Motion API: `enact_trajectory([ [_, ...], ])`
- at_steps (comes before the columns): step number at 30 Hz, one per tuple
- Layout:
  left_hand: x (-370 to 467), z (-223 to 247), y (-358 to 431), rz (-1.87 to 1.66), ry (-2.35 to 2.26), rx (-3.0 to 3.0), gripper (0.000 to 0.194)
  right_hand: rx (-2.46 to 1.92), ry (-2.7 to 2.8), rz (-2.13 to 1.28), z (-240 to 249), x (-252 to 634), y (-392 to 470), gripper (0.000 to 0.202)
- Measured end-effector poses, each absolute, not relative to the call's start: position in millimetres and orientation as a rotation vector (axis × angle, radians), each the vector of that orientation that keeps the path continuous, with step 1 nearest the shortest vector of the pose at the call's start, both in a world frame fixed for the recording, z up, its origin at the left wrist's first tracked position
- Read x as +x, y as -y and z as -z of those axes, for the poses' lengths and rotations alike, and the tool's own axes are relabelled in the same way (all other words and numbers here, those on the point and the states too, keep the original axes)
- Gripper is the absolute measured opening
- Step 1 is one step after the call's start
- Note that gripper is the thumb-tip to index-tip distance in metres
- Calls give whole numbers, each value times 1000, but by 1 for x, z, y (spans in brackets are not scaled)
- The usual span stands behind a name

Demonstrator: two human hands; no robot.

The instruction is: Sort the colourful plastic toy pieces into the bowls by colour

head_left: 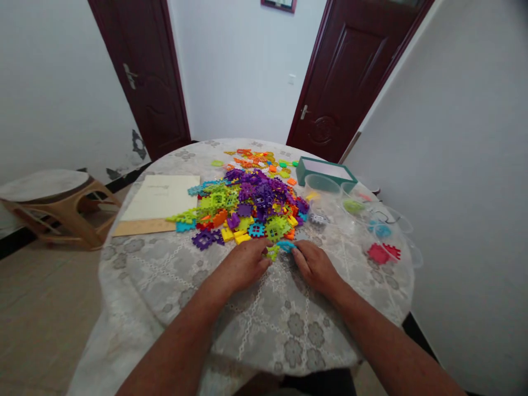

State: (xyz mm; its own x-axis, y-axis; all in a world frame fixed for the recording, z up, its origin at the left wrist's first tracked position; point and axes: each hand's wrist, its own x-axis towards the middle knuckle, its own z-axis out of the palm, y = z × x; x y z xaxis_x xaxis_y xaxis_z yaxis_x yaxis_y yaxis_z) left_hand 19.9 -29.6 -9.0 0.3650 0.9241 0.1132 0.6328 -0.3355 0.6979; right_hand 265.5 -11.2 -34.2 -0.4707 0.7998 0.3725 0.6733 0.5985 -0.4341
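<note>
The right hand [317, 266] has thumb and fingertips drawn together on the near-right edge of a blue piece [284, 246], which sits just in front of the pile and apart from the right forearm. The left hand [247, 263] is half curled, thumb and forefinger a little apart around the edge of a lime piece [273, 253]; whether it grips that piece cannot be told. The two pieces are right beside each other, though it is too small to see whether their teeth mesh. The step in hand looks to be fitting or parting these two, and the next move seems to call for a firm hold on both and their notched edges lined up. Just beyond lies the pile [263, 199], mostly purple and lime, with orange pieces [249, 163] behind it. A pale folder [159, 199] lies to its left; to its right stand clear tubs [329, 192] and a green box [350, 177], with red pieces [378, 253] nearer. A patterned cloth [264, 324] covers the table.
</note>
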Motion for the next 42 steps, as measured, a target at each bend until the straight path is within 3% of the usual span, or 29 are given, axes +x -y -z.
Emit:
enact_trajectory([
  [13,-3,0,13,-1072,-1377,1523,27,-1006,2167,-913,-2,204,-29,35],
  [15,-10,-4,13,-1076,-1406,1513,23,-993,2164,-840,4,194,-33,32],
  [19,-25,-14,15,-1180,-1696,1545,15,-982,2287,-277,20,184,-35,26],
  [23,-40,-24,17,-1273,-1881,1458,20,-1073,2469,31,29,180,-33,23],
  [33,-47,-18,15,-1332,-1815,1381,25,-1061,2571,98,31,186,-27,10],
  [42,-43,-17,13,-1303,-1793,1426,24,-1026,2553,32,33,189,-24,18],
])
